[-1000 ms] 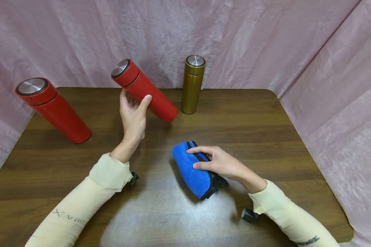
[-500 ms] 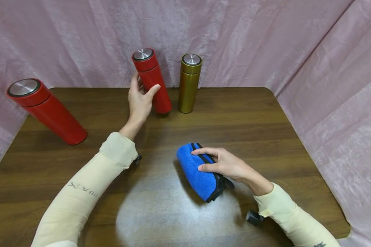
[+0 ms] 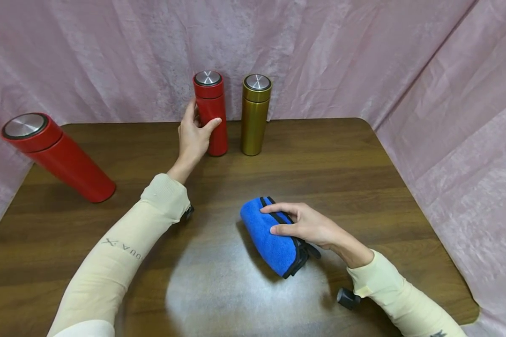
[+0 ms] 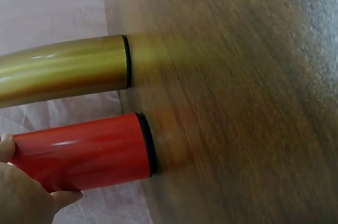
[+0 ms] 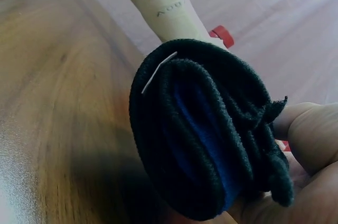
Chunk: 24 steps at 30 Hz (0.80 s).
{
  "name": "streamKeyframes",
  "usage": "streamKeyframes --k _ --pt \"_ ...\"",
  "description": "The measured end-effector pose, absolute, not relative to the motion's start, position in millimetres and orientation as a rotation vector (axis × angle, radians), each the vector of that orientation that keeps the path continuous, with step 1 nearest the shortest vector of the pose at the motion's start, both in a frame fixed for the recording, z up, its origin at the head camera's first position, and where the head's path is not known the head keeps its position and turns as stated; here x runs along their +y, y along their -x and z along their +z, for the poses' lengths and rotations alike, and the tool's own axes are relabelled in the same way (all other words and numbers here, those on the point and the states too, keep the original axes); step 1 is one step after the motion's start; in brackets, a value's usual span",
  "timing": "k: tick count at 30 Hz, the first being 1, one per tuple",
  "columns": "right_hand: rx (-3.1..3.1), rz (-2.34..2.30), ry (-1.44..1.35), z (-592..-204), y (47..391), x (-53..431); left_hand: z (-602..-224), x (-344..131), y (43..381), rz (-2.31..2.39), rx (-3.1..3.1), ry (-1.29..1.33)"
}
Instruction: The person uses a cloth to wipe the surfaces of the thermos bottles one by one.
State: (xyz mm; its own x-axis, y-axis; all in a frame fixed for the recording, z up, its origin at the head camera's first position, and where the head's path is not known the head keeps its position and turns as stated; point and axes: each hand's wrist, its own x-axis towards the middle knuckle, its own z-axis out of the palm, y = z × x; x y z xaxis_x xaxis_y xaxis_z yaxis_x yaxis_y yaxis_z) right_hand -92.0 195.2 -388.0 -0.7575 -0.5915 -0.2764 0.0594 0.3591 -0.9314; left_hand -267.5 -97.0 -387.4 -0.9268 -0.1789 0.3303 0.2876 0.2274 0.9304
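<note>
At the back of the table my left hand [image 3: 193,140] grips a slim red thermos bottle [image 3: 212,110] with a silver lid, fingers behind it and thumb on its front. The bottle is upright, its base at the tabletop. A gold thermos bottle [image 3: 254,122] stands just to its right, with a small gap between the two. My right hand [image 3: 314,227] holds a rolled blue towel [image 3: 263,238] with black edging, thumb and fingers over its top side. The towel's layered end [image 5: 190,129] faces the camera in the right wrist view.
A larger red thermos bottle [image 3: 69,161] stands at the left of the wooden table [image 3: 341,173]. Pink curtains [image 3: 152,56] hang behind the table and along its right side. Small black wrist cameras show below both cuffs.
My left hand has brought the slim red bottle from a strong tilt to upright, left of the gold one. The right hand still holds the towel in nearly the same place.
</note>
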Motion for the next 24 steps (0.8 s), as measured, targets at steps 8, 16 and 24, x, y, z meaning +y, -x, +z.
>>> streamKeyframes --k 8,16,24 --pt "2.042 -1.444 0.435 -388 94 194 -391 -104 271 -1.783 -2.195 0.158" --pt "2.037 -1.457 0.398 -386 95 192 -390 -112 268 -1.8 -2.293 0.155" --pt "2.026 -1.49 0.381 -379 97 194 -384 -123 243 -1.666 -2.525 0.07"
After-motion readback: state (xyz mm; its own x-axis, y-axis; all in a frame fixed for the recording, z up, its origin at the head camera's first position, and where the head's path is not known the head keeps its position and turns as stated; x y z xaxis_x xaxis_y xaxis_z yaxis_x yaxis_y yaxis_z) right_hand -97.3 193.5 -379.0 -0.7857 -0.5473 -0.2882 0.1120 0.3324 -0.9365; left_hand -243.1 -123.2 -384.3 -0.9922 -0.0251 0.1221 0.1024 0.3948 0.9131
